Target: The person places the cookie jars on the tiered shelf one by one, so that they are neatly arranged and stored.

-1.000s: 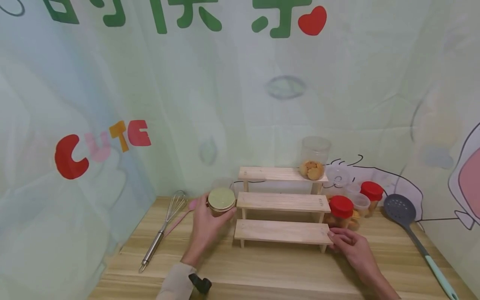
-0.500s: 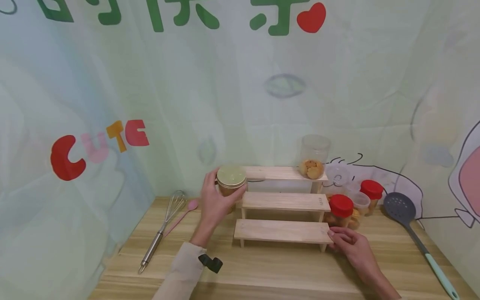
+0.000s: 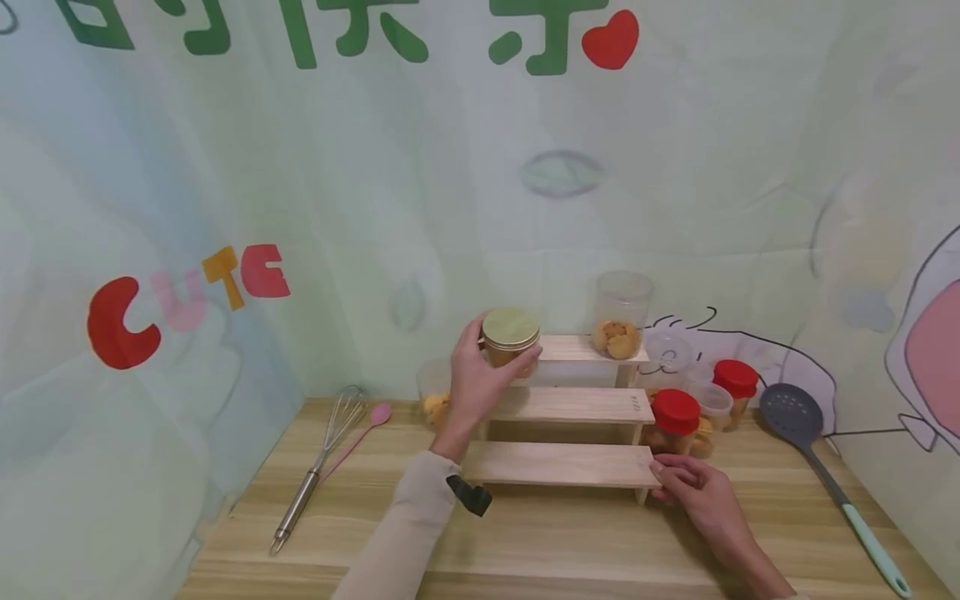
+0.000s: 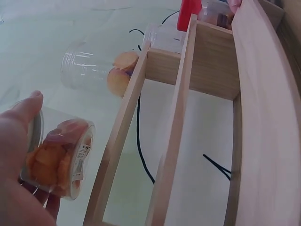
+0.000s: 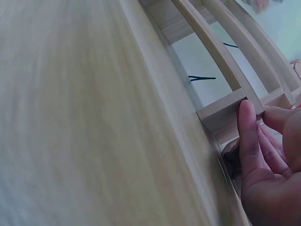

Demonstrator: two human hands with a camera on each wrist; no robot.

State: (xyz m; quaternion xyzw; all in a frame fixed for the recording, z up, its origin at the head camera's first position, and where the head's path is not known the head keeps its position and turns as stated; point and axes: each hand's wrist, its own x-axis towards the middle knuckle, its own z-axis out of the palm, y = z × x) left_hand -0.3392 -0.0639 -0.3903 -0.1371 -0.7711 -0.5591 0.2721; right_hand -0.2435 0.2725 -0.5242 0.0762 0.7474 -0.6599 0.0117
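Note:
My left hand [image 3: 474, 385] grips a clear jar [image 4: 59, 155] with a pale gold lid [image 3: 511, 327] and orange-brown pieces inside, a label on its base. In the head view the jar overlaps the left part of the top board of a three-step wooden shelf [image 3: 566, 460]; the left wrist view shows it just off that board's edge. An open-topped clear jar of cookies [image 3: 621, 321] stands at the board's right end. My right hand [image 3: 705, 504] pinches the right end of the lowest board between thumb and fingers [image 5: 249, 136].
Right of the shelf stand jars with red lids [image 3: 676, 412] and a clear-lidded tub [image 3: 711, 402]. A slotted skimmer [image 3: 797, 417] lies farther right. At left lie a whisk [image 3: 307, 483] and pink spoon [image 3: 380, 413]; another cookie jar [image 3: 435, 400] stands behind my left wrist.
My left hand has carried the gold-lidded jar up and to the right, from beside the shelf to its top board, uncovering the cookie jar at left. My right hand keeps its hold.

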